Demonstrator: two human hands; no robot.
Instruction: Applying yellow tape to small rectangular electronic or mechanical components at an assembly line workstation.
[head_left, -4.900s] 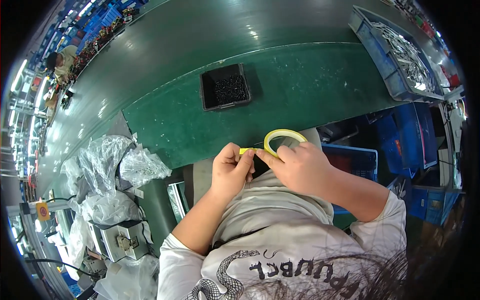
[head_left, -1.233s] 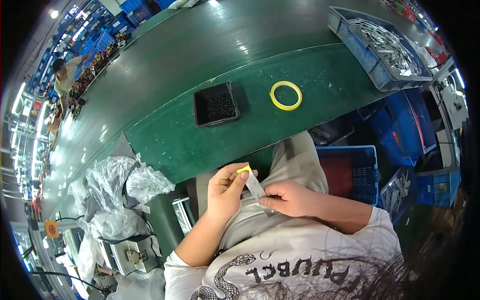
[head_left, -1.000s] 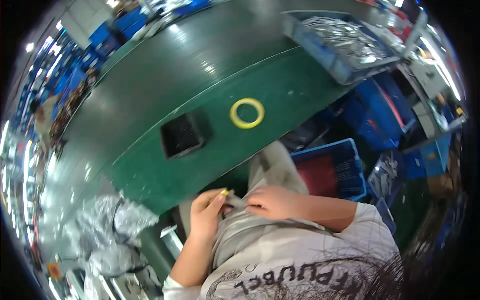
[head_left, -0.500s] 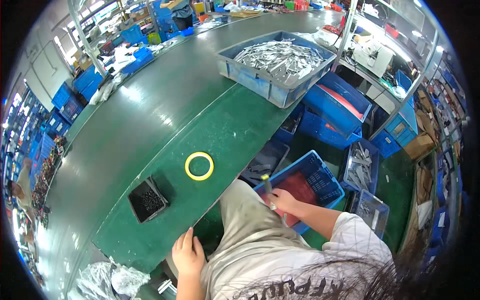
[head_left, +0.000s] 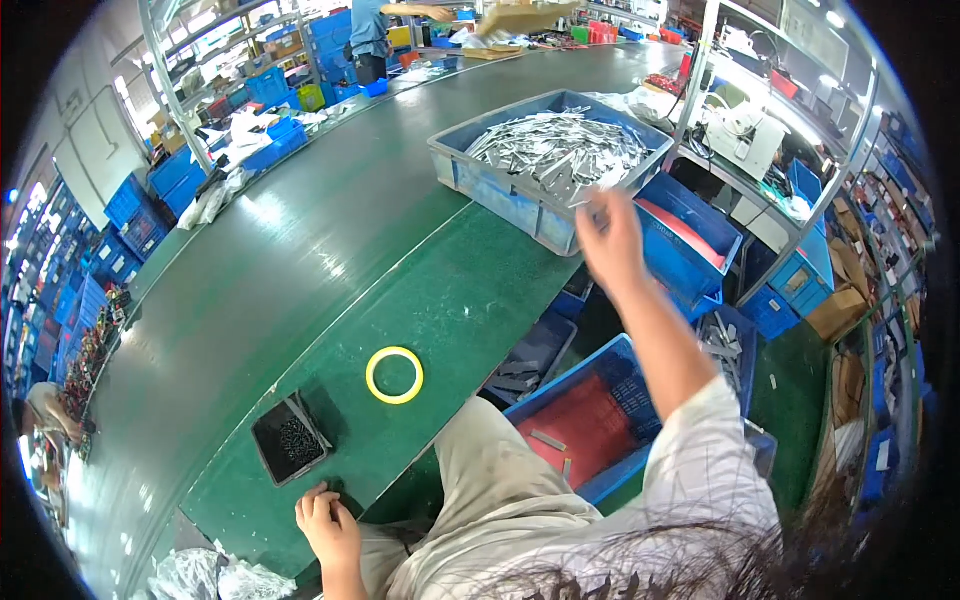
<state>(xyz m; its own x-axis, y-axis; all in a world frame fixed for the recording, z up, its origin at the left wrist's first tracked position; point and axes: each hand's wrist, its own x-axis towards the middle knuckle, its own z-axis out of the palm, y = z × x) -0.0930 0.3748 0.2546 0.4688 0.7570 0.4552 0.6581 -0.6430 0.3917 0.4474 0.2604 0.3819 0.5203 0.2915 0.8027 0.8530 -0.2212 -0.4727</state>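
Note:
My right hand (head_left: 612,240) is raised at the near right corner of a large grey-blue bin (head_left: 505,205) heaped with thin silvery metal strips (head_left: 560,145). Motion smears its fingers, so whether they grip a strip is unclear. Below that arm, a blue crate (head_left: 610,490) holds red material (head_left: 585,430) with two metal strips (head_left: 548,440) lying on top. At the green table's near edge, my left hand (head_left: 328,525) rests with loosely bent, parted fingers, holding nothing visible. Just beyond it stands a small black box (head_left: 265,450) of small dark parts. A yellow tape ring (head_left: 417,375) lies flat to its right.
A long dark conveyor belt (head_left: 290,260) curves along the green table (head_left: 440,280). More blue crates (head_left: 690,260) stand on the floor at right, beside a metal shelf post (head_left: 700,70). Clear plastic bags (head_left: 215,578) lie at lower left. Another person (head_left: 368,40) stands far off.
My right hand has let go of a yellow-tipped strip at the blue crate and swung up to the bin. My left hand has shifted left, closer to the black box. The view has tilted slightly.

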